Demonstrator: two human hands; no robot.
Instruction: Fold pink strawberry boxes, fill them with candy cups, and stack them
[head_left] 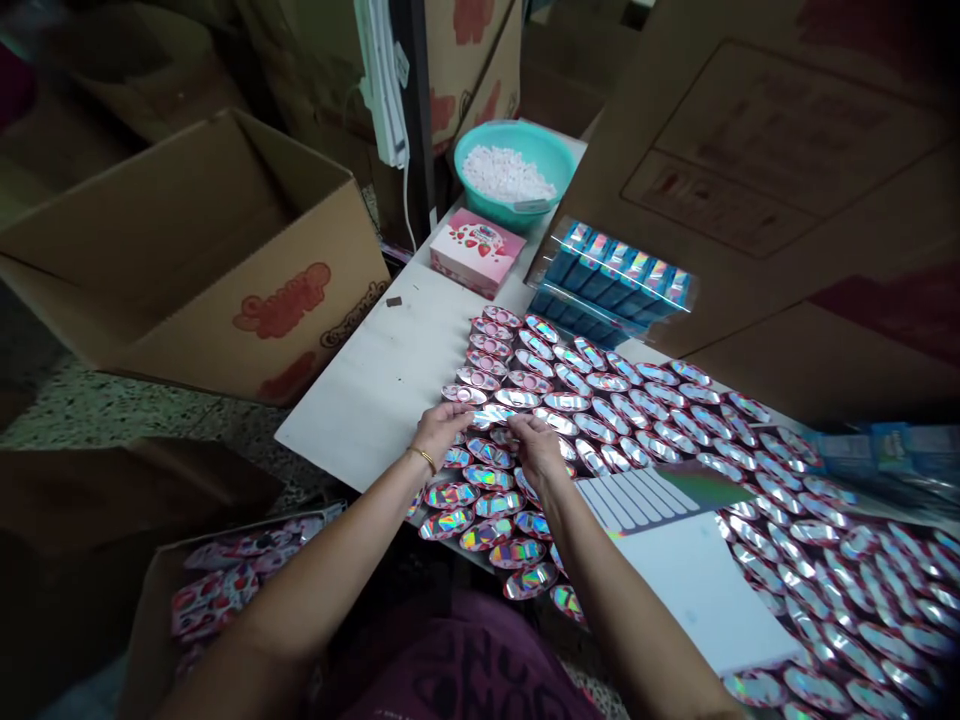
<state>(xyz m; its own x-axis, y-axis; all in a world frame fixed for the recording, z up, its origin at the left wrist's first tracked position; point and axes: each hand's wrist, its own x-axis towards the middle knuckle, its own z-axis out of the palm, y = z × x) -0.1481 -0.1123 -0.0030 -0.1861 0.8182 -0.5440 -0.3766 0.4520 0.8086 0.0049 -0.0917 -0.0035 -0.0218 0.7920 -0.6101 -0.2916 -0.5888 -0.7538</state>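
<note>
Risk as we see it: left hand (444, 428) and right hand (534, 447) both pinch one holographic oval packet (497, 412) amid the overlapped rows on the desk (375, 385); a careless wrist could drag neighbours askew or over the near edge.

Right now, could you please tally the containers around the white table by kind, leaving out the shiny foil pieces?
Teal bowl of white pieces: 1
Pink strawberry box: 1
Clear pack of blue boxes: 1
Open cardboard carton: 1
Total: 4
</note>
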